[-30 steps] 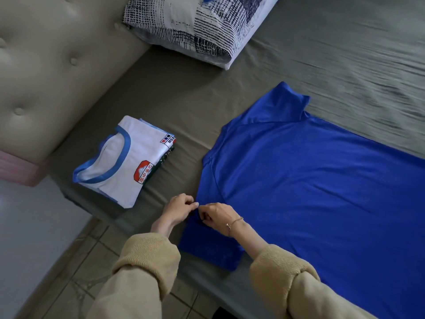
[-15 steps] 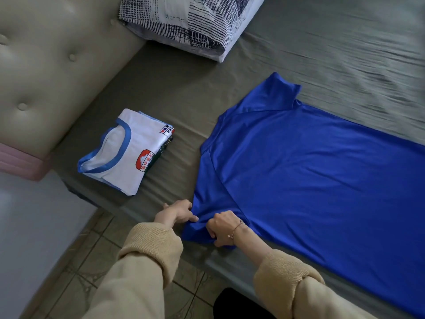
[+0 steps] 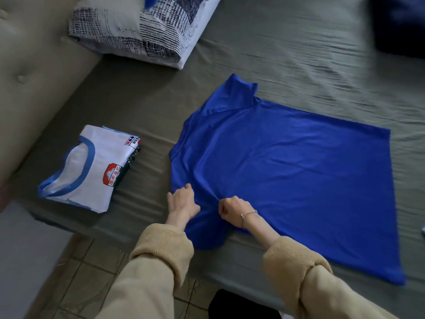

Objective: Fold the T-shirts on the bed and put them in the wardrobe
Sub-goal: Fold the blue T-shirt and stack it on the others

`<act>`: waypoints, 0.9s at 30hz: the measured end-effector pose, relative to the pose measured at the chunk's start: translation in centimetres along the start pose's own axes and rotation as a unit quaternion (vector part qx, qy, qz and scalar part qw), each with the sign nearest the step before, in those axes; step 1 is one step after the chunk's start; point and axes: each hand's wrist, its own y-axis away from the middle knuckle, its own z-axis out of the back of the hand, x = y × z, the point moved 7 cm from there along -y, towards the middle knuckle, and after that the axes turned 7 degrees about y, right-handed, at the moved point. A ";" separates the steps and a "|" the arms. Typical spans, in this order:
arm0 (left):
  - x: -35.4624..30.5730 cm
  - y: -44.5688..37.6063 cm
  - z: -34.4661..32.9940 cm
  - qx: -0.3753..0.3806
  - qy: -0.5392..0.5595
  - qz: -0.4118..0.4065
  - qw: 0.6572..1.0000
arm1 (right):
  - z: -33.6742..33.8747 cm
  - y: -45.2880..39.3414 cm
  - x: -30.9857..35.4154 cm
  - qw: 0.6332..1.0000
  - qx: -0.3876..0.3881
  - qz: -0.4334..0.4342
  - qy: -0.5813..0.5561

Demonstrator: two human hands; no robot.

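A bright blue T-shirt lies spread flat on the bed, collar to the left and hem to the right. Its near sleeve droops over the bed's front edge. My left hand holds the cloth near the shoulder seam. Just to its right, my right hand, with a bracelet on the wrist, pinches a fold where the sleeve joins the body. Creases run out from that pinch. A folded white T-shirt with a blue collar tops a small stack at the left.
A patterned pillow sits at the head of the olive bed sheet, against a tufted beige headboard. A dark blue item shows at the top right corner. Tiled floor lies below the bed edge.
Both hands have moved up from the bed edge onto the shirt's shoulder. The sleeve that was bunched under them half a second ago now hangs out below my wrists.
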 end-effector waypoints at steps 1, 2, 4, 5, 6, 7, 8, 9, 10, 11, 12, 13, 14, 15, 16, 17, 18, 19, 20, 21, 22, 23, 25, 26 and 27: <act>-1.8 -0.1 -0.5 0.014 0.024 -0.035 0.999 | 0.5 0.4 -1.4 1.000 -0.006 -0.013 -0.016; -3.5 0.1 -1.4 0.048 0.059 -0.068 0.995 | 0.7 1.0 -2.6 0.999 -0.010 -0.019 -0.034; -7.0 0.9 -3.3 0.118 0.101 -0.132 0.979 | 0.9 2.3 -5.3 0.997 -0.011 -0.034 -0.074; -8.3 1.3 -3.8 0.128 0.105 -0.159 0.973 | 0.8 3.0 -6.5 0.995 -0.002 -0.043 -0.085; -9.4 1.7 -4.2 0.127 0.101 -0.184 0.970 | 0.7 3.8 -7.6 0.995 0.010 -0.052 -0.083; -10.3 2.0 -4.5 0.118 0.085 -0.204 0.968 | 0.4 4.5 -8.7 0.995 0.030 -0.060 -0.069; -10.9 2.2 -4.8 0.107 0.050 -0.217 0.969 | 0.0 5.2 -9.6 0.996 0.047 -0.064 -0.043; -11.4 2.3 -5.2 0.099 -0.007 -0.224 0.969 | -0.3 6.0 -10.5 0.996 0.057 -0.068 -0.012; -11.5 2.4 -5.5 0.098 -0.068 -0.222 0.968 | -0.6 6.6 -11.2 0.996 0.060 -0.071 0.017; -11.3 2.5 -5.7 0.105 -0.114 -0.214 0.964 | -0.7 7.1 -11.8 0.994 0.060 -0.078 0.038; -11.0 2.5 -5.8 0.118 -0.134 -0.204 0.963 | -0.8 7.5 -12.2 0.993 0.060 -0.087 0.050; -10.9 2.6 -5.8 0.133 -0.138 -0.199 0.961 | -0.8 7.9 -12.7 0.992 0.060 -0.096 0.057; -10.7 2.7 -5.9 0.150 -0.142 -0.199 0.958 | -0.8 8.3 -12.9 0.991 0.063 -0.101 0.063; -10.5 2.7 -5.8 0.166 -0.150 -0.192 0.955 | -0.9 8.5 -12.8 0.990 0.067 -0.101 0.069; -10.1 2.8 -5.7 0.182 -0.162 -0.183 0.952 | -0.9 8.6 -12.6 0.990 0.070 -0.099 0.077; -9.6 2.8 -5.7 0.198 -0.177 -0.173 0.949 | -0.9 8.6 -12.5 0.989 0.073 -0.100 0.083; -9.2 2.8 -5.6 0.214 -0.189 -0.160 0.945 | -1.0 8.5 -12.3 0.988 0.074 -0.105 0.087; -8.9 2.9 -5.5 0.228 -0.195 -0.147 0.943 | -1.0 8.4 -12.2 0.987 0.074 -0.110 0.087; -8.7 3.0 -5.4 0.244 -0.204 -0.138 0.938 | -1.0 8.3 -12.0 0.986 0.079 -0.114 0.087; -8.5 3.3 -5.4 0.267 -0.215 -0.130 0.930 | -1.2 8.2 -11.9 0.985 0.089 -0.117 0.092; -8.2 3.6 -5.5 0.300 -0.222 -0.116 0.921 | -1.3 8.1 -11.8 0.982 0.102 -0.117 0.102; -7.8 3.8 -5.6 0.328 -0.208 -0.092 0.917 | -1.5 8.0 -11.5 0.980 0.110 -0.118 0.112; -6.8 3.4 -5.4 0.323 -0.104 -0.042 0.940 | -1.5 7.5 -10.7 0.983 0.102 -0.121 0.095; -6.2 3.0 -4.8 0.278 -0.044 -0.028 0.959 | -1.5 7.1 -10.0 0.987 0.096 -0.119 0.058; -5.3 2.4 -3.8 0.200 -0.005 -0.020 0.980 | -1.7 6.6 -9.1 0.989 0.095 -0.109 0.004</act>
